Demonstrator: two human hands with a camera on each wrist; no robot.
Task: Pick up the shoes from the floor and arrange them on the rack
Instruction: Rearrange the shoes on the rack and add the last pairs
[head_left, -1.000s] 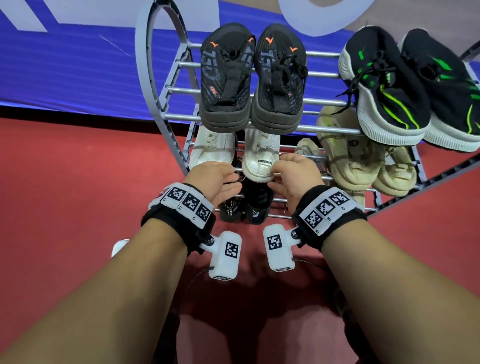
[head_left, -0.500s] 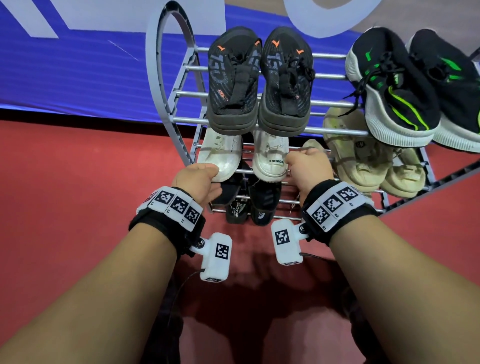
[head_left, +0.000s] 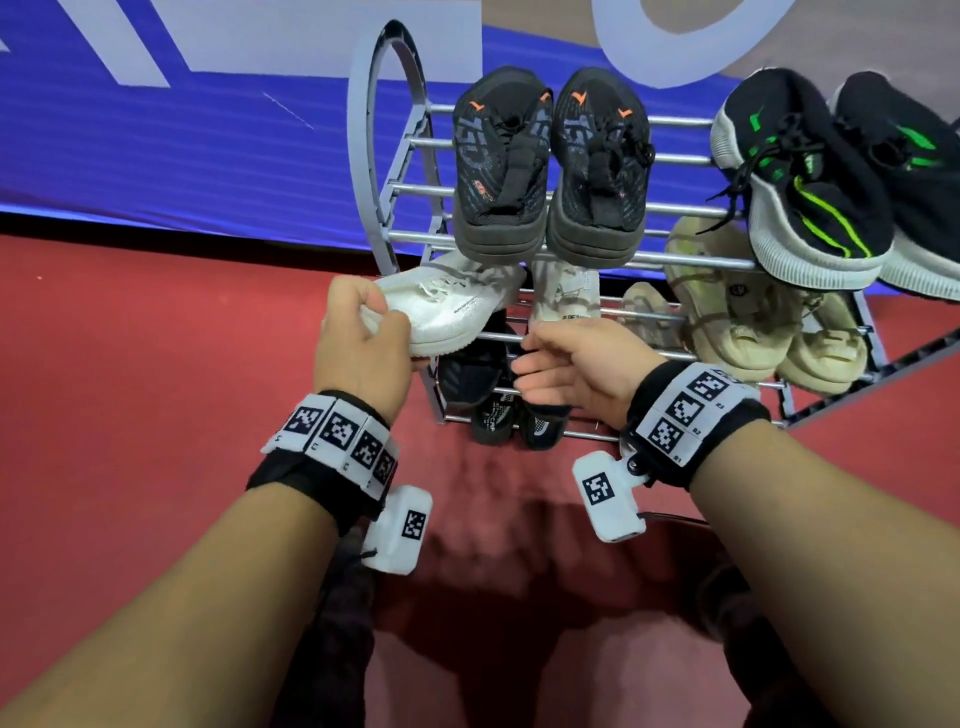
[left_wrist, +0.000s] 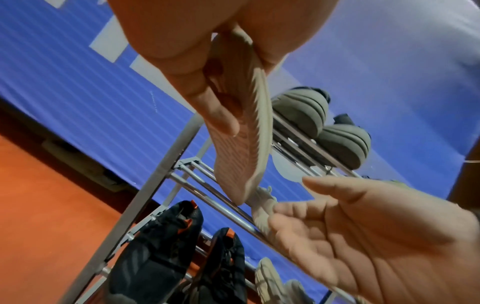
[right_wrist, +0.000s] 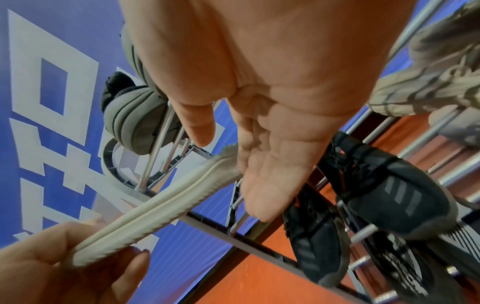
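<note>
My left hand (head_left: 363, 332) grips the heel of a white sneaker (head_left: 447, 306) and holds it tilted off the left end of the rack's (head_left: 395, 156) middle shelf; its ribbed sole (left_wrist: 244, 131) shows in the left wrist view. Its white partner (head_left: 563, 291) lies on the middle shelf. My right hand (head_left: 561, 371) is open just in front of that partner, palm turned left, holding nothing. In the right wrist view the open palm (right_wrist: 272, 123) hangs above the held sneaker (right_wrist: 161, 207).
On the top shelf sit a black-orange pair (head_left: 550, 161) and a black-green pair (head_left: 831, 176). A beige pair (head_left: 748, 317) fills the right of the middle shelf. Dark shoes (head_left: 493, 389) lie on the bottom shelf. Red carpet floor (head_left: 130, 389) spreads left; a blue banner (head_left: 182, 145) stands behind.
My left hand has pulled the left white sneaker out and swung it sideways to the left. My right hand has let go of the other white sneaker and drawn back open.
</note>
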